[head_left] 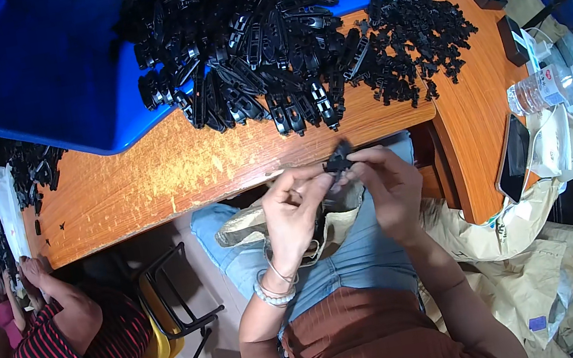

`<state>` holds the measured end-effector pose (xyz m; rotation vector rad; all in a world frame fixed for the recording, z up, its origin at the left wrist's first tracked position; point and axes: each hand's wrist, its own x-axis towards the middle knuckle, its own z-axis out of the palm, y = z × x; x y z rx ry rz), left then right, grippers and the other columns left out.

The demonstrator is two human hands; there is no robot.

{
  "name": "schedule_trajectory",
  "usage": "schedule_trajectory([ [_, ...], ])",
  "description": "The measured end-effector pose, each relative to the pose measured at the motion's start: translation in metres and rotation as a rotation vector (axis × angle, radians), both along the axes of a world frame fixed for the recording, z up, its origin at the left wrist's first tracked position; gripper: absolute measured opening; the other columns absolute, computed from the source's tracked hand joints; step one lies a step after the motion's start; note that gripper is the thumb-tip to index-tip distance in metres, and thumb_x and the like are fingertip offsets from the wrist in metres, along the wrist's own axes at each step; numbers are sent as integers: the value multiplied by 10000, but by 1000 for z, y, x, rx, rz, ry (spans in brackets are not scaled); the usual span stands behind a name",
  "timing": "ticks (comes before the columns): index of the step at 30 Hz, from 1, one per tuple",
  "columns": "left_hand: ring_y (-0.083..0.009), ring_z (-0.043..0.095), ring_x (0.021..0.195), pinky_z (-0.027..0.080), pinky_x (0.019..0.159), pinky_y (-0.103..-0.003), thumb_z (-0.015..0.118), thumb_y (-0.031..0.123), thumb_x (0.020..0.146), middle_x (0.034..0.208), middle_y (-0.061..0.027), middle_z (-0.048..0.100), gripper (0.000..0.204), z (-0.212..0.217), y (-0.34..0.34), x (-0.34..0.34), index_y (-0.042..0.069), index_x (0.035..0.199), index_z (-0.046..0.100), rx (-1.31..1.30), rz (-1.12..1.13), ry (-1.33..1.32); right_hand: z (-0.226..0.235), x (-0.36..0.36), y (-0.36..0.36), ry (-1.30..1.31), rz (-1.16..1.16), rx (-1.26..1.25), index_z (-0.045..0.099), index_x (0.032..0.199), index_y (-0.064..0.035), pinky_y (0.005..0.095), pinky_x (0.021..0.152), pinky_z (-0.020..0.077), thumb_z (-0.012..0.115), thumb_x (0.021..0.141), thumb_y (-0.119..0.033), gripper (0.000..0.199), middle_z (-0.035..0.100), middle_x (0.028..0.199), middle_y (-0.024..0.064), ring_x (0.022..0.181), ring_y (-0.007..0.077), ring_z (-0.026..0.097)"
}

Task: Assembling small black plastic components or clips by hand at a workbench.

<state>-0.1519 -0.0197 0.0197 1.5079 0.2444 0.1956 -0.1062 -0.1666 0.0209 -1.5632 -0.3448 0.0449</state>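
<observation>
My left hand (292,212) and my right hand (389,188) meet just below the table's front edge, above my lap. Both pinch one small black plastic part (338,160) between the fingertips. Bead bracelets circle my left wrist. On the wooden table (149,180) in front of me lies a big heap of long black plastic clips (243,41), spilling off a blue tray (46,76). To its right sits a smaller heap of little black plastic pieces (415,41).
A person in a red-and-black striped top (70,344) works at the left beside a yellow chair (149,356). A water bottle (543,88), a dark phone (512,156) and small black boxes (510,36) lie at the right. Brown paper sacks (529,251) crowd the lower right.
</observation>
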Motion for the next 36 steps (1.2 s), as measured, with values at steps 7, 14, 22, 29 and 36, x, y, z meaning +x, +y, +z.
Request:
schedule_trajectory([
  [7, -135, 655, 747, 553, 723, -224, 586, -81, 834, 867, -124, 664, 289, 3, 3, 3, -51, 1109, 499, -239, -193, 10, 5, 5, -7, -36, 127, -87, 616, 932, 46, 241, 780, 442, 559, 848, 26, 103, 628, 929, 89, 848, 122, 576],
  [14, -170, 672, 795, 552, 700, -218, 608, -82, 820, 876, -155, 669, 243, 6, 1, 0, -71, 1048, 526, -297, -160, 55, 4, 4, -8, -326, 22, -286, 627, 897, 15, 283, 785, 442, 579, 809, 28, 101, 644, 931, 109, 864, 188, 598],
  [22, -151, 670, 778, 540, 670, -200, 596, -86, 816, 852, -105, 658, 179, 4, 0, -3, -54, 989, 567, -129, -172, 36, -1, 0, -22, 198, 251, -117, 608, 1101, 29, 265, 764, 479, 642, 796, -9, 309, 646, 962, 77, 878, 126, 602],
  [29, -128, 652, 730, 528, 654, -229, 598, -37, 830, 822, -94, 668, 159, -1, -6, 9, -57, 986, 622, -128, -246, 44, -13, 0, -28, 388, 223, 123, 604, 1120, 6, 236, 687, 486, 644, 829, -58, 300, 662, 857, 64, 742, 98, 611],
  [36, -270, 626, 591, 467, 514, -324, 627, 153, 850, 750, -154, 636, 165, -17, -6, 44, -6, 896, 632, 741, -37, -226, -44, 10, -51, 180, 237, -205, 628, 1043, 21, 266, 643, 475, 627, 821, -59, 236, 655, 832, 107, 706, 142, 610],
])
